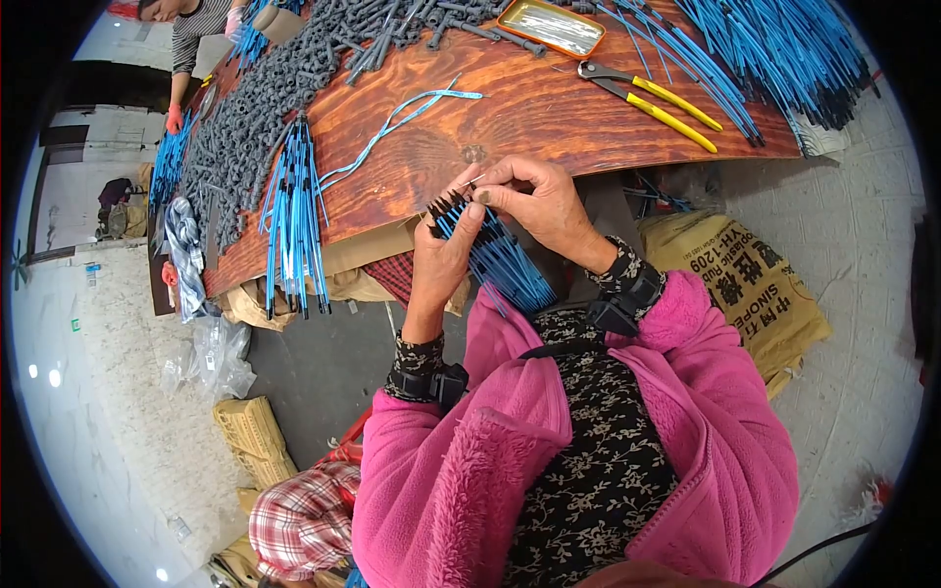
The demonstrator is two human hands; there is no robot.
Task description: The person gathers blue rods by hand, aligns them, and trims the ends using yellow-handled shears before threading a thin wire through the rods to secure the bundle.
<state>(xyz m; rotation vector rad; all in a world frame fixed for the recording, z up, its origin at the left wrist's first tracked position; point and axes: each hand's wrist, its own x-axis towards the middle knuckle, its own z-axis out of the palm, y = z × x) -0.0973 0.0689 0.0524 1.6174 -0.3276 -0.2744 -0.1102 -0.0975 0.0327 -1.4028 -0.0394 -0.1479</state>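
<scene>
My left hand [441, 257] is closed around a bundle of thin blue tubes [512, 267] with black tips. The tips point up and away from me, while the blue ends slant down toward my lap. Over the tips, my right hand [539, 201] pinches a thin silvery pin [474, 182] between thumb and forefinger. Both hands nearly touch, just off the table's near edge. Whether the pin enters a tube is too small to tell.
On the brown wooden table [431, 147] lie grey plastic fittings [265, 113], blue tubes [294, 216], a pale blue strap [392, 122], yellow-handled pincers [671, 122] and a tray [545, 43] of silvery pins. A co-worker [201, 29] sits far left. A yellow sack [730, 284] stands right.
</scene>
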